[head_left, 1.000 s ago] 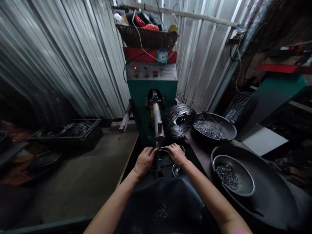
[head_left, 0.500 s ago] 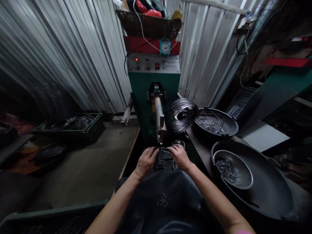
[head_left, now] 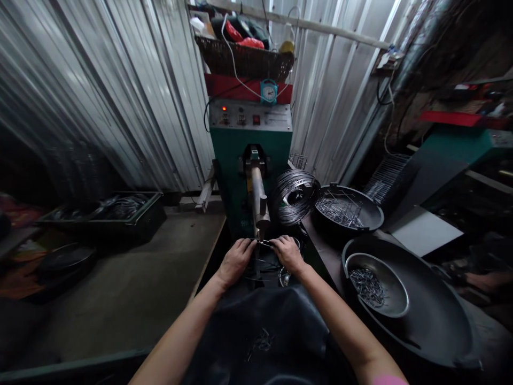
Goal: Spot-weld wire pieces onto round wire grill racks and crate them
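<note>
A green machine [head_left: 224, 144] stands in front of me, its metal arm [head_left: 258, 192] reaching toward me. Just under the arm's tip, a thin metal wire piece [head_left: 262, 242] spans between my hands. My left hand [head_left: 237, 259] pinches its left end, and my right hand [head_left: 289, 253] pinches the right end. Wire rings lie beneath and beside my fingers, partly hidden. Small metal bits [head_left: 263, 340] rest on the dark apron [head_left: 288, 321] over my lap.
Right of the machine are a wire coil [head_left: 294, 197], a black pan [head_left: 377, 216] of wire parts, and a metal bowl [head_left: 401, 299] of short pieces inside a large pan [head_left: 444, 326]. Green crates [head_left: 150, 211] stand at left.
Both hands have brought the wire piece up against the tip of the machine's arm. The camera view has shifted slightly, with the machine appearing lower.
</note>
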Available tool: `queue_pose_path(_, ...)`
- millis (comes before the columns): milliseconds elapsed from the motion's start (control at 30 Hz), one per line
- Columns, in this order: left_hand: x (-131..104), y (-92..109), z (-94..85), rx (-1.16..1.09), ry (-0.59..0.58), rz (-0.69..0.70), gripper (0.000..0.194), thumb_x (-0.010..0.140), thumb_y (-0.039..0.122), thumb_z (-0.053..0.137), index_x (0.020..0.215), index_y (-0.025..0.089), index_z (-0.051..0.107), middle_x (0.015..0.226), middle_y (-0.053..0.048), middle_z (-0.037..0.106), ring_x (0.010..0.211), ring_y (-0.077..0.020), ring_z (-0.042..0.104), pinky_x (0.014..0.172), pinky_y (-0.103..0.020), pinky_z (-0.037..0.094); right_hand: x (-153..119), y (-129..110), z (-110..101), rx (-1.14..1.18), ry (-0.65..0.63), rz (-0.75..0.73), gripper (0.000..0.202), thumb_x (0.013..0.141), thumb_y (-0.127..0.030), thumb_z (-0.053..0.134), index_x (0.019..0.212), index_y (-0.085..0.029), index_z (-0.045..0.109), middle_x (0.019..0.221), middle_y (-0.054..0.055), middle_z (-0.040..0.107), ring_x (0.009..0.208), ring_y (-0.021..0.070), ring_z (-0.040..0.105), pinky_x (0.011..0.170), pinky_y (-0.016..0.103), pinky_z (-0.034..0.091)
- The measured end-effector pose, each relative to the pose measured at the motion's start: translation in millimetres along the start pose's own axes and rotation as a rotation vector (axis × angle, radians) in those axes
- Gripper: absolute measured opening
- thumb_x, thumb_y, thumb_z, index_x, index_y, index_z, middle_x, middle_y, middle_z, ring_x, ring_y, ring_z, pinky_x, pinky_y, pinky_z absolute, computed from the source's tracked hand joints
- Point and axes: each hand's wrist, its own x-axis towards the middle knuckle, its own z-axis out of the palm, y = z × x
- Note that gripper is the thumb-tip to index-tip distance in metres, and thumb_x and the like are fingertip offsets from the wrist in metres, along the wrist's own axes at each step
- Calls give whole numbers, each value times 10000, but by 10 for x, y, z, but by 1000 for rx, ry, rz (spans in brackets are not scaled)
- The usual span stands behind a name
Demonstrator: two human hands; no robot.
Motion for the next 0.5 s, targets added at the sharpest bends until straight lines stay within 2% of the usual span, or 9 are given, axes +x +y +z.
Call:
queue_pose_path(333, 42, -2, 8, -76, 24, -23, 451, 784, 46, 412, 1219, 144, 482, 1090, -124, 550, 1022, -226, 485, 875, -388, 477, 32, 20, 4, -8, -25, 13, 214, 893, -236, 513, 1080, -200, 609, 967, 81, 655, 908, 227, 529, 764, 346, 412)
queue_pose_path(500, 39, -48, 42, -100, 10, -38, 492, 761, 30, 420, 1232, 158, 480, 1114, -129, 546, 1066, -234, 473, 889, -414, 475, 6, -13, 31, -6, -3, 34, 202, 899, -257, 506, 1063, -194, 606, 950, 85, 656, 912, 227, 532, 775, 345, 408)
